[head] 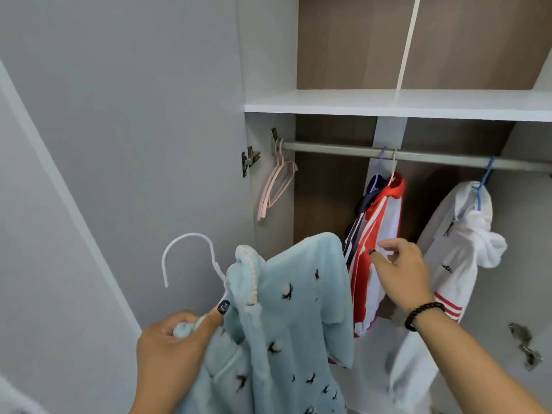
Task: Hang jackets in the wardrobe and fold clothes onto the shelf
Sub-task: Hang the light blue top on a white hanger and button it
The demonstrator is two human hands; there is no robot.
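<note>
While one blue jacket waits off the rail, the head view lists as follows.

Head view, step in hand: judged to be hanging the blue jacket (292, 309) on the rail (418, 155).
Left hand (170, 351): fingers curled round bunched blue fleece at the jacket's shoulder, thumb pressed up near the hanger's neck.
Right hand (400, 273): fingers loosely spread at the red jacket (376, 234), touching or nearly touching its edge; whether it pinches the cloth cannot be told.
Blue jacket, place: low centre, in front of the open wardrobe, below the rail and just left of the red jacket.
Blue jacket, axis: long axis runs roughly top to bottom, collar up and tilted left, body trailing out of the bottom of the picture.
White hanger (191, 255): hook stands above the collar, its open end turned down and left, away from the rail.
Rail stock: two bare pink hangers (274, 186) at far left; red jacket and a dark one behind it at centre; white jacket (460, 234) to the right.
Shelf (388, 104): white board above the rail.
Advice, gap: the space between the pink hangers and the red jacket looks the likeliest slot; the right hand would do well to hold the red jacket aside.
Advice, hook: turn the hook toward the rail and lift from the hanger's neck, not the fleece, lest the jacket slip off.
</note>
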